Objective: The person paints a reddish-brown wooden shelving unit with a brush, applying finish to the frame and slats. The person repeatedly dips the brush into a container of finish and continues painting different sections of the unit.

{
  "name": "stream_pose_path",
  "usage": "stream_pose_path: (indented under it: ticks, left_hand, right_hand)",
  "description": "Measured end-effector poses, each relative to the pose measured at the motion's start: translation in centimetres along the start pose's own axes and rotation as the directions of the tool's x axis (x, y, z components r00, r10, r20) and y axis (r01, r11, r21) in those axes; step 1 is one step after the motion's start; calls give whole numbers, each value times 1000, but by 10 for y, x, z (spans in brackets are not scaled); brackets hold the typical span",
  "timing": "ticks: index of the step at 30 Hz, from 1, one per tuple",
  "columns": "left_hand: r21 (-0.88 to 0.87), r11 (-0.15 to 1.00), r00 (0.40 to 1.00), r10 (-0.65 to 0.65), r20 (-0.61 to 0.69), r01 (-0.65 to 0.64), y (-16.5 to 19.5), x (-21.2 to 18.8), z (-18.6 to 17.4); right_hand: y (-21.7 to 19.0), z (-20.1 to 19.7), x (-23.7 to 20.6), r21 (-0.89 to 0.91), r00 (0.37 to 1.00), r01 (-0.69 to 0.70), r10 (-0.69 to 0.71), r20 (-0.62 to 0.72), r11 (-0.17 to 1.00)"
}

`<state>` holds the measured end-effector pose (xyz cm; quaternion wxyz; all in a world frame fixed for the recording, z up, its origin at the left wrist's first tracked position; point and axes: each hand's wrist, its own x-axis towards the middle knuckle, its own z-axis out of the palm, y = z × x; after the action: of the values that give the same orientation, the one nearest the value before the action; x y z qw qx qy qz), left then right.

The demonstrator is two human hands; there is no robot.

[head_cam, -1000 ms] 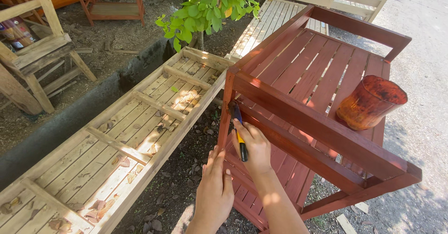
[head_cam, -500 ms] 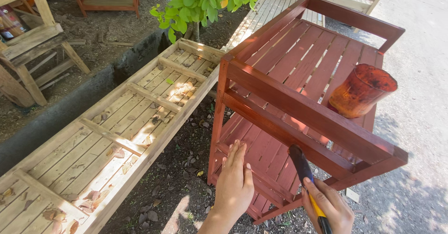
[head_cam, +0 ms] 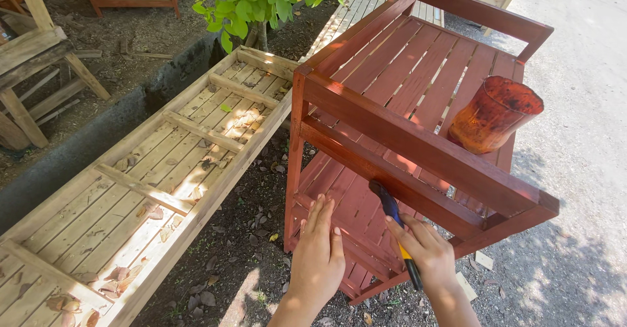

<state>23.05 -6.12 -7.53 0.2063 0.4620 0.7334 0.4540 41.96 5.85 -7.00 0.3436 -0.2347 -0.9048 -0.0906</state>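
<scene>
A red-brown slatted wooden shelf rack point(head_cam: 418, 144) stands in front of me. My left hand point(head_cam: 318, 252) rests flat, fingers apart, on its lower slatted shelf. My right hand point(head_cam: 426, 249) grips a paintbrush point(head_cam: 392, 213) with a yellow and blue handle; its dark bristles touch the lower rail of the rack. A stained orange-brown paint cup point(head_cam: 493, 115) sits tilted on the upper slats at the right.
A long unpainted slatted wooden frame point(head_cam: 163, 164) lies on the ground to the left. A small green plant point(head_cam: 261, 0) grows behind it. More bare wooden furniture point(head_cam: 32, 72) stands far left. Dirt with dry leaves lies below; pale pavement point(head_cam: 588, 170) runs on the right.
My right hand carried the brush from the rack's left post across to the lower rail on the right. My left hand settled flat on the lower shelf. The view shifted slightly.
</scene>
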Motion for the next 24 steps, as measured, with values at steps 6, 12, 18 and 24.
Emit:
stream_pose_path:
  ticks: [6,12,18,24]
  left_hand:
    - [42,998,998,-33,-45,35,-12,0,-22]
    - [60,996,995,-63,-75,67,-19,2,-35]
    - [43,998,998,-55,-20,56,-4,3,-15]
    - [-35,998,998,45,-49,-46,11,-3,17]
  right_hand:
    - [-29,51,54,103,994,46,-35,-101,994]
    - [-39,67,63,150,980,-37,65,-187,988]
    - [-13,-1,-19,140,936,-303,323,-142,942]
    - [0,-53,-72,82,891,-451,454,-22,889]
